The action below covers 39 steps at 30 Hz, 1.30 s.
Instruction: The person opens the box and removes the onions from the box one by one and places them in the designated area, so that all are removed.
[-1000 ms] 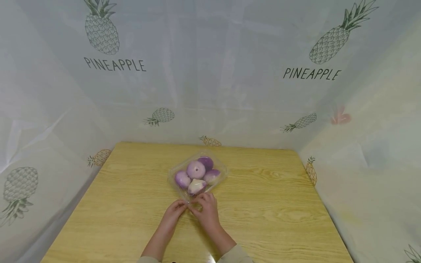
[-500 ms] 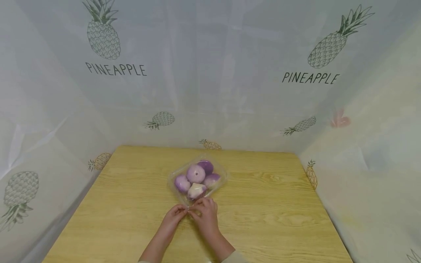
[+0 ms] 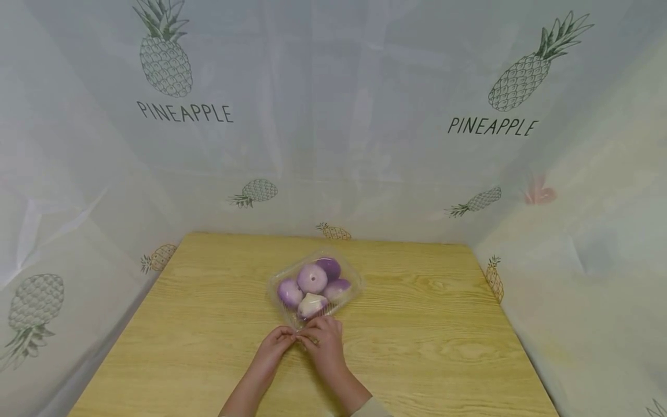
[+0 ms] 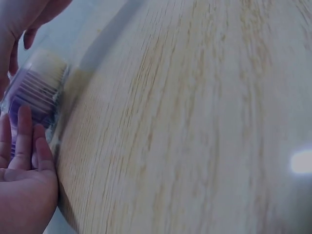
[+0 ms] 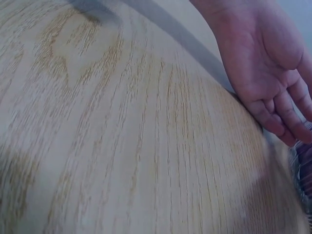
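Note:
A clear plastic clamshell box (image 3: 355, 279) sits on the table, turned so one corner points toward me. Inside it are several purple onions (image 3: 312, 279), one of them showing a pale, pointed end. At that near corner my left hand (image 3: 272, 350) pinches the rim between thumb and fingertips. My right hand (image 3: 327, 350) pinches the same corner from the other side, its thumb close to the left one and its other fingers along the box's front edge. The ribbed side of the box (image 4: 41, 90) shows beyond the left fingers in the left wrist view; the pinched lip itself is too small to make out.
The wood-grain table (image 3: 427, 336) extends to both sides of the box and toward me. A pale curtain (image 3: 354, 116) printed with pineapples hangs behind the table and along both sides.
The head view has tilted a little, so the table and box appear slightly lower. Both hands stay at the same corner, with only tiny finger shifts.

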### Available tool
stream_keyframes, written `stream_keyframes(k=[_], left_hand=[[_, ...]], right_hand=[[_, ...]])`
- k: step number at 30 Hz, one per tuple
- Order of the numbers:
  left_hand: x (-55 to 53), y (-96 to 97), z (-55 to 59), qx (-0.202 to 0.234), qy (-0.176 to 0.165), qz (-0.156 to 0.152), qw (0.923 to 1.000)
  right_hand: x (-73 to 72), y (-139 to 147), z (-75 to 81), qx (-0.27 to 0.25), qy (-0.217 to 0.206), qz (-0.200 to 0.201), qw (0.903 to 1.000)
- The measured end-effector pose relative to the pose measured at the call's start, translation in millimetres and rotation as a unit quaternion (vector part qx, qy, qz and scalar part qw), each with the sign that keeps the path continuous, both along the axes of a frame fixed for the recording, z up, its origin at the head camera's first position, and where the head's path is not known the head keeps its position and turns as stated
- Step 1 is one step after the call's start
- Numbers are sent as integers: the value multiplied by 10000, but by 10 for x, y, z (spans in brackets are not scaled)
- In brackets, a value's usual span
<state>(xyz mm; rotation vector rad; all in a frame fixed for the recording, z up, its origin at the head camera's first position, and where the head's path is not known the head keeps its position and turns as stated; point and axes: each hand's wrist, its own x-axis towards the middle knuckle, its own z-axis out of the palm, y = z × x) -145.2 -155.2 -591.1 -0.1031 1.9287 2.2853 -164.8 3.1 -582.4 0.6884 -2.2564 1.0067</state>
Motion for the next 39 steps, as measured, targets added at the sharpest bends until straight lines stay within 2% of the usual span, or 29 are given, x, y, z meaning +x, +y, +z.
stream_keyframes(k=[4, 13, 18, 24, 28, 33, 39], left_hand=[[8, 20, 16, 64, 8, 1, 10000], [22, 55, -6, 245, -47, 175, 9995], [46, 49, 1, 288, 4, 7, 9996], [36, 27, -54, 480, 123, -174, 9986], [33, 23, -82, 549, 317, -140, 9979], [36, 30, -88, 641, 405, -8, 9971], [65, 39, -66, 762, 562, -73, 9955]], right_hand=[[12, 0, 15, -99, -195, 243, 9995], [42, 16, -37, -49, 255, 475, 9985], [55, 8, -69, 126, 318, 362, 9988], [66, -6, -48, 334, 324, 252, 9986], [76, -20, -3, 467, 314, 218, 9982], [99, -40, 40, 583, 186, 199, 9979], [127, -63, 21, 604, 140, 107, 9980]])
